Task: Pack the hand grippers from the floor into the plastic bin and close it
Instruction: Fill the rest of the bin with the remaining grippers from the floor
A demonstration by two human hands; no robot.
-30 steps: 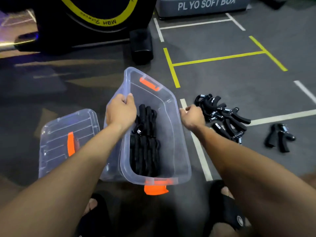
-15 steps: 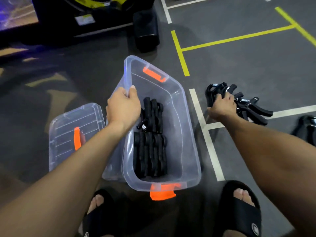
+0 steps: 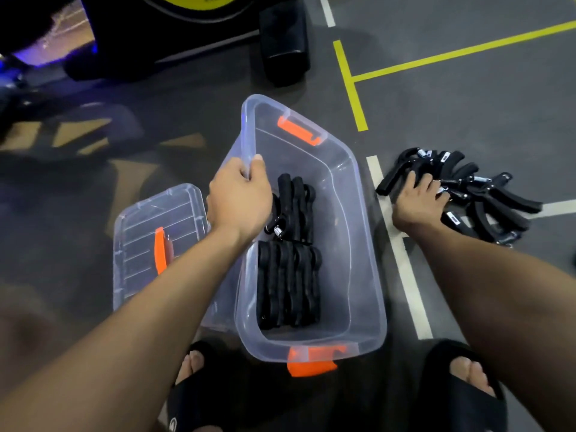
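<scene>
Since the earlier frame, right hand (image 3: pixel 419 202) has left the bin rim and now lies on the pile of hand grippers (image 3: pixel 486 194) on the floor — fingers spread over the black handles. Left hand (image 3: pixel 240 198) still pinches the left rim of the clear plastic bin (image 3: pixel 358 232), tilted, with black grippers stacked inside. Lid (image 3: pixel 149 232) lies just left — off.

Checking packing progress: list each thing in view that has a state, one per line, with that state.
plastic bin: open, tilted, partly filled with grippers.
lid: off, lying on the floor left of the bin.
packed grippers: lined up inside the bin.
loose grippers: piled on the floor, right of the bin.
left hand: grips the bin's rim.
right hand: on the loose pile, fingers spread.
</scene>
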